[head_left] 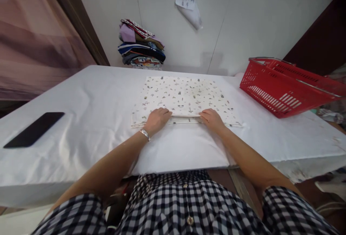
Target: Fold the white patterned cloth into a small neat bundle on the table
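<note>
A white cloth (186, 94) with small scattered prints lies folded in layers in front of me on the table. My left hand (157, 119) is closed on its near edge, left of the middle, with a silver bracelet on the wrist. Gripping the same edge a little to the right is my right hand (212, 119). Between the two hands the top layer's edge is raised slightly above the layer under it. The fingertips are partly hidden by the fabric.
A white-covered table (102, 101) spans the view. To the left lies a flat black phone-like slab (35, 129). A red plastic basket (275, 94) stands at the right. Several folded garments (142, 47) are stacked by the back wall, where a paper note (185, 1) hangs.
</note>
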The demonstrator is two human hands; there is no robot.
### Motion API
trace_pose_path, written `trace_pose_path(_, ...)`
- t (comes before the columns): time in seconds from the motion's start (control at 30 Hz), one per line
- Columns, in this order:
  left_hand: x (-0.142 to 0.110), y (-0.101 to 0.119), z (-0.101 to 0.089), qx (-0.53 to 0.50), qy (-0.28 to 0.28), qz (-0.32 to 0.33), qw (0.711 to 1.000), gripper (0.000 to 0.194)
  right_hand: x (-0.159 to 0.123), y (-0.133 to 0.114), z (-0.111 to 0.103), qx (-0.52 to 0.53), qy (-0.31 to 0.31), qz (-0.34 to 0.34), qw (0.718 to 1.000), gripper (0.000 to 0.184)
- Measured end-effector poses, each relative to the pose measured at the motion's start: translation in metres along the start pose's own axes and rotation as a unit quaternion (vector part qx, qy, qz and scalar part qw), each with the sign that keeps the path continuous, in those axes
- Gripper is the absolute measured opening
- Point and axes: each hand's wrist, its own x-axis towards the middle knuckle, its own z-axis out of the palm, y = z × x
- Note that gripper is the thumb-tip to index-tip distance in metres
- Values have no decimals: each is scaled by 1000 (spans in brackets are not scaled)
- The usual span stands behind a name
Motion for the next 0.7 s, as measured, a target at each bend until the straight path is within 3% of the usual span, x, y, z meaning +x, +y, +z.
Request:
trace_pose_path(0.23, -3, 2, 10, 43, -34, 25, 998, 21, 1, -4, 6, -44, -53, -31, 997, 24)
trace_pose_path(0.43, -9, 9, 10, 30, -43, 23, 998, 22, -10, -6, 13, -34, -18, -28, 999, 26)
trace_pose_path(0.7, -12, 10, 7, 20, -12, 24, 999, 24, -15, -8, 17, -21, -10, -20, 1000, 27)
